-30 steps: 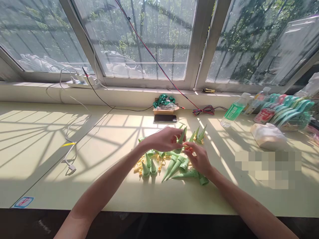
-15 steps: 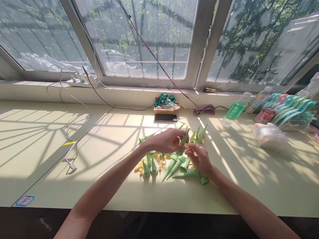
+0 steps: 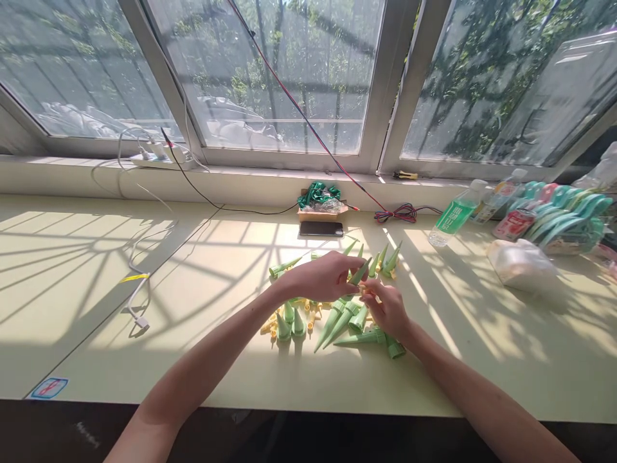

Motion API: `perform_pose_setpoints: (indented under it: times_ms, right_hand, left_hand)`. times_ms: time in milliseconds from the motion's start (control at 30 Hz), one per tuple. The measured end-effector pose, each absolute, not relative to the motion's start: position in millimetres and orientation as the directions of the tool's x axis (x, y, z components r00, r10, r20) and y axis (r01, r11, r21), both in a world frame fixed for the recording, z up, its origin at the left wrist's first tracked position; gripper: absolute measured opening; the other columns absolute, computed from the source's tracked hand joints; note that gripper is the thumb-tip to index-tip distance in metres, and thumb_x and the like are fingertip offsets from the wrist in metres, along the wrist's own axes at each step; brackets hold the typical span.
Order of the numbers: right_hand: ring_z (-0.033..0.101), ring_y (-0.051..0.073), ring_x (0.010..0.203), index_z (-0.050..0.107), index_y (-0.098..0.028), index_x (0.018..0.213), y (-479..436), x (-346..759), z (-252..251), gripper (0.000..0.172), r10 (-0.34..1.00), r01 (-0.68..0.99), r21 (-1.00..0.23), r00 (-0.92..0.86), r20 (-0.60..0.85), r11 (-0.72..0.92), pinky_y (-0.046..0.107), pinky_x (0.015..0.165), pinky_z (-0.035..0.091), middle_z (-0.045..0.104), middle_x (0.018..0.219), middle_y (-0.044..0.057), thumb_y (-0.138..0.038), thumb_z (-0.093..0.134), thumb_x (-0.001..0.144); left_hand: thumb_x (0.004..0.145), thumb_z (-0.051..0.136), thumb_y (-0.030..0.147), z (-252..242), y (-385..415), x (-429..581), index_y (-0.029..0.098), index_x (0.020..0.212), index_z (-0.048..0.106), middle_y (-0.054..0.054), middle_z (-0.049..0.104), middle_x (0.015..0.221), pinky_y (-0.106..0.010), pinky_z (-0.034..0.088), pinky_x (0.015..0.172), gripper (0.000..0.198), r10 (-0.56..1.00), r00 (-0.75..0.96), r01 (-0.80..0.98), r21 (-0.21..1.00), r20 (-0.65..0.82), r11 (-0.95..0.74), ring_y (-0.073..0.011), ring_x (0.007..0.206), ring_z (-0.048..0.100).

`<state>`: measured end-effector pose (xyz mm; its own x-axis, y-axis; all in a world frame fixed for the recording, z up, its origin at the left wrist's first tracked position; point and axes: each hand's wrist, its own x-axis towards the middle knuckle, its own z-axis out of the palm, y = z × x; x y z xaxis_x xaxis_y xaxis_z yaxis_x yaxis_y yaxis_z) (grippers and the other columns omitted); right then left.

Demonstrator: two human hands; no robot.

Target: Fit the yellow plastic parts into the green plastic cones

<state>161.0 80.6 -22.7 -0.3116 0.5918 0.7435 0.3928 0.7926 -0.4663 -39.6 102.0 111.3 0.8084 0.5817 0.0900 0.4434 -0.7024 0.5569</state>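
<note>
My left hand (image 3: 332,276) is closed on a green cone (image 3: 360,272), whose tip points up and to the right. Right beside it, the fingers of my right hand (image 3: 386,306) pinch a small yellow piece (image 3: 367,287) at the cone's lower end; most of that piece is hidden. Below my hands lie several green cones (image 3: 344,318) on their sides. Two more cones (image 3: 298,323) stand upright to the left, among small yellow pieces (image 3: 274,333). Behind my hands, further green cones (image 3: 391,262) lean or stand.
A black phone (image 3: 321,229) lies before a small box (image 3: 322,214) of green material. At the right are a bottle (image 3: 452,217), a red can (image 3: 513,224), a white packet (image 3: 521,263) and teal plastic items (image 3: 569,218). A white cable (image 3: 137,302) lies at the left.
The green cone in my left hand has tilted further to the right and sits slightly lower. My right hand has barely moved.
</note>
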Motion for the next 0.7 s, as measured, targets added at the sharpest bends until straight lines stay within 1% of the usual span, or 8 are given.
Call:
perform_pose_setpoints:
  times_ms: [67, 167, 300, 400, 500, 567, 633, 700]
  right_hand:
    - [0.039, 0.009, 0.045, 0.055, -0.019, 0.091, 80.8, 161.3, -23.6, 0.015, 0.597, 0.403, -0.465, -0.322, 0.735, 0.789, 0.023, 0.046, 0.034, 0.049, 0.058, -0.005, -0.028, 0.047, 0.100]
    - [0.035, 0.008, 0.044, 0.051, -0.019, 0.077, 80.8, 161.6, -24.3, 0.028, 0.626, 0.410, -0.489, -0.338, 0.703, 0.770, 0.023, 0.048, 0.031, 0.041, 0.055, -0.006, -0.027, 0.041, 0.102]
    - [0.033, 0.008, 0.044, 0.049, -0.019, 0.070, 80.0, 161.1, -23.6, 0.035, 0.651, 0.412, -0.516, -0.329, 0.684, 0.751, 0.023, 0.048, 0.029, 0.038, 0.053, -0.006, -0.027, 0.038, 0.102]
    - [0.036, 0.008, 0.043, 0.053, -0.019, 0.073, 79.1, 160.3, -22.3, 0.034, 0.681, 0.415, -0.550, -0.306, 0.665, 0.724, 0.023, 0.049, 0.030, 0.040, 0.052, -0.006, -0.028, 0.038, 0.102]
    - [0.042, 0.009, 0.045, 0.059, -0.019, 0.086, 78.2, 159.3, -20.1, 0.026, 0.709, 0.405, -0.593, -0.262, 0.655, 0.697, 0.023, 0.050, 0.034, 0.044, 0.053, -0.006, -0.030, 0.041, 0.102]
    - [0.044, 0.010, 0.046, 0.060, -0.019, 0.095, 77.8, 158.4, -18.1, 0.022, 0.719, 0.395, -0.612, -0.237, 0.653, 0.686, 0.023, 0.051, 0.035, 0.047, 0.055, -0.006, -0.031, 0.042, 0.101]
    - [0.045, 0.010, 0.047, 0.060, -0.019, 0.095, 77.5, 157.6, -16.3, 0.022, 0.728, 0.399, -0.621, -0.221, 0.649, 0.674, 0.023, 0.051, 0.036, 0.048, 0.056, -0.006, -0.031, 0.043, 0.101]
    - [0.046, 0.010, 0.047, 0.059, -0.019, 0.090, 77.5, 157.1, -15.6, 0.023, 0.734, 0.413, -0.621, -0.217, 0.643, 0.666, 0.023, 0.051, 0.036, 0.049, 0.056, -0.005, -0.031, 0.042, 0.101]
  left_hand:
    - [0.085, 0.058, 0.020, 110.3, 101.1, -39.0, 0.019, 0.093, 0.063, 0.002, 0.057, 0.067, -0.022, 0.035, 0.057, 0.010, 0.577, 0.813, 0.452, 0.536, 0.082, -0.713, -0.0111, 0.062, 0.051]
    - [0.086, 0.056, 0.019, 107.9, 100.1, -37.5, 0.018, 0.093, 0.064, 0.001, 0.058, 0.069, -0.023, 0.036, 0.060, 0.010, 0.559, 0.826, 0.457, 0.500, 0.068, -0.736, -0.0120, 0.064, 0.051]
    - [0.088, 0.057, 0.020, 106.2, 100.0, -36.0, 0.017, 0.092, 0.064, 0.000, 0.060, 0.071, -0.024, 0.036, 0.062, 0.009, 0.552, 0.831, 0.459, 0.478, 0.067, -0.749, -0.0123, 0.064, 0.051]
    - [0.088, 0.058, 0.021, 107.3, 101.5, -36.6, 0.017, 0.091, 0.064, 0.000, 0.061, 0.070, -0.024, 0.037, 0.061, 0.008, 0.552, 0.830, 0.454, 0.485, 0.075, -0.748, -0.0119, 0.063, 0.053]
    - [0.087, 0.058, 0.020, 109.0, 104.5, -38.7, 0.017, 0.091, 0.063, 0.000, 0.063, 0.072, -0.023, 0.039, 0.062, 0.007, 0.559, 0.823, 0.444, 0.498, 0.103, -0.745, -0.0115, 0.065, 0.057]
    - [0.086, 0.058, 0.018, 109.6, 106.6, -40.2, 0.017, 0.090, 0.063, 0.000, 0.064, 0.073, -0.022, 0.039, 0.061, 0.007, 0.566, 0.815, 0.442, 0.499, 0.123, -0.745, -0.0114, 0.065, 0.058]
    - [0.085, 0.059, 0.018, 109.8, 107.7, -41.0, 0.017, 0.089, 0.063, -0.001, 0.064, 0.072, -0.022, 0.039, 0.059, 0.007, 0.570, 0.811, 0.443, 0.499, 0.130, -0.745, -0.0115, 0.064, 0.058]
    - [0.084, 0.060, 0.018, 109.8, 107.1, -40.8, 0.017, 0.090, 0.064, 0.000, 0.063, 0.069, -0.022, 0.039, 0.058, 0.007, 0.577, 0.807, 0.448, 0.504, 0.128, -0.739, -0.0116, 0.063, 0.057]
